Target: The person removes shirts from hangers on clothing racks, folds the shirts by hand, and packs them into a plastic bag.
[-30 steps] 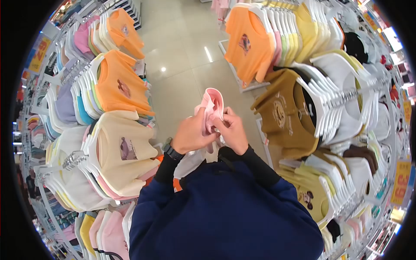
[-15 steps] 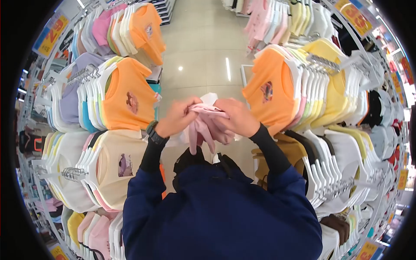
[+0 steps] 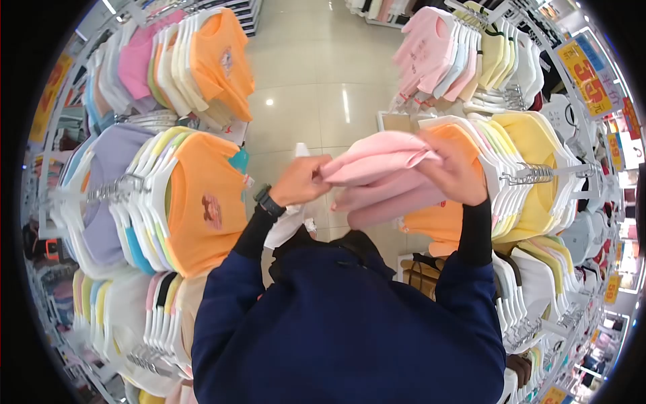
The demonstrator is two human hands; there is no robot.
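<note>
A pink garment [image 3: 383, 161] is stretched in loose folds between my two hands, over the aisle; its exact kind does not show. My left hand [image 3: 303, 180], with a dark watch [image 3: 268, 200] on the wrist, pinches its left end. Something white [image 3: 285, 227] shows above and below that hand, partly hidden, so I cannot tell what it is. My right hand [image 3: 459, 172], slightly blurred, grips the garment's right end, in front of an orange T-shirt [image 3: 437, 222] on the right rack.
Racks of hanging shirts line both sides, with an orange T-shirt [image 3: 208, 195] close on the left and yellow shirts [image 3: 528, 161] on the right. Metal rack arms [image 3: 548, 174] carry white hangers. Yellow price signs [image 3: 585, 74] stand at the edges. Tiled floor [image 3: 303, 67] runs between the racks.
My right hand has moved right, away from my left, spreading the pink garment that was bunched between them. The racks have shifted in view; my left hand has moved slightly right and down.
</note>
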